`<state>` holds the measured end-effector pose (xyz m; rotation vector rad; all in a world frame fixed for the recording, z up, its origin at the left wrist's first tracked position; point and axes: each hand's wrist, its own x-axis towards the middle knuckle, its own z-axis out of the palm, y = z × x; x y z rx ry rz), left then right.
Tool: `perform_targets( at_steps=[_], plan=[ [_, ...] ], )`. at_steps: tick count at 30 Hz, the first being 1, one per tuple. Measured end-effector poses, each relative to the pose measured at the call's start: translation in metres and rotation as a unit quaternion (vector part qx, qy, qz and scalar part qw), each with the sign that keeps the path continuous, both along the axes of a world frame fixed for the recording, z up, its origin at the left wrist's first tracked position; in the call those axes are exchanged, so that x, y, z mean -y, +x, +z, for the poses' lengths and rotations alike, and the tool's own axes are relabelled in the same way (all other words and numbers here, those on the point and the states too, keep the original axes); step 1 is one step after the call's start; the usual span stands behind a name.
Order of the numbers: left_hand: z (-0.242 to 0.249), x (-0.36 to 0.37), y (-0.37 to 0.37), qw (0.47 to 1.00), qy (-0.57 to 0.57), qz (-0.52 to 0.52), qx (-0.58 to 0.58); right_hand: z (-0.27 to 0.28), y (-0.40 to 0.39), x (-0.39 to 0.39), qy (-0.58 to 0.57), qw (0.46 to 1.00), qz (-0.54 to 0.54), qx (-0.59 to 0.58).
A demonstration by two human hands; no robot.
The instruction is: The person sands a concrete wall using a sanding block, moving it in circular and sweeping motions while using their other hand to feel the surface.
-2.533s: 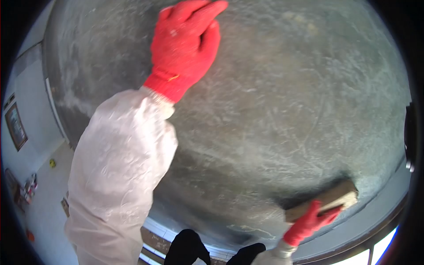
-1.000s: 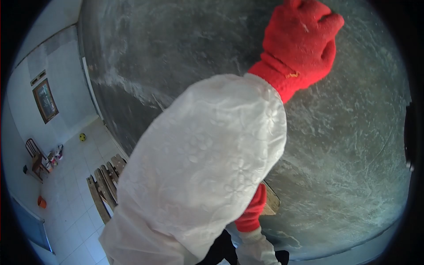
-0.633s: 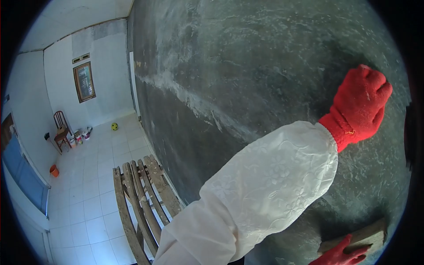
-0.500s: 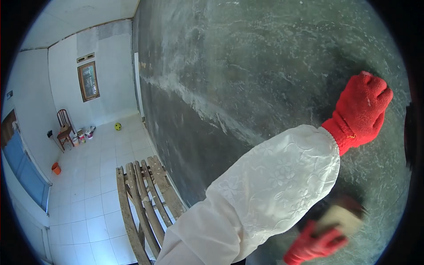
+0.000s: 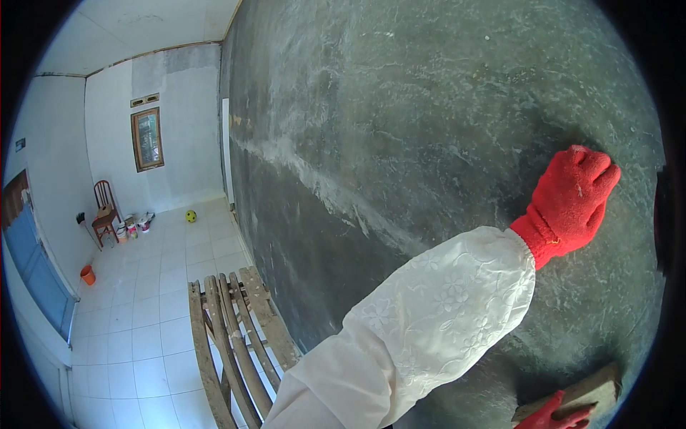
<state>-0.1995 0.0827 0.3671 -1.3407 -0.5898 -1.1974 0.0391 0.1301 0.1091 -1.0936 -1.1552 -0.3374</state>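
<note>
Near the right edge, my left hand in a red glove is closed in a fist against the dark grey-green wall. No object shows around its curled fingers, and its palm side is hidden. A white embroidered sleeve covers that arm. At the bottom right, my right hand, also red-gloved, grips a flat tan block lying against the wall. The frame's bottom edge cuts off part of this hand.
A slatted wooden bench or scaffold stands beside the wall at lower left. Farther off on the white tiled floor are a chair, several small containers, a yellow-green ball and an orange bucket. A blue door is at left.
My right hand and the block have moved down and to the right in view. My left fist appears slightly lower and farther left, while the room's view has shifted a little.
</note>
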Motion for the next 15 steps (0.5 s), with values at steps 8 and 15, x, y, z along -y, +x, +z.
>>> perform_targets(
  at_steps=[8, 15],
  plan=[
    [0.002, 0.005, 0.001, 1.0, -0.022, 0.007, -0.006, -0.081, -0.169, 0.063, 0.078, 0.967, 0.239, 0.039],
    [0.003, 0.012, 0.001, 0.999, -0.026, 0.03, -0.007, -0.025, -0.091, 0.057, 0.109, 0.948, 0.21, 0.212]
  ],
)
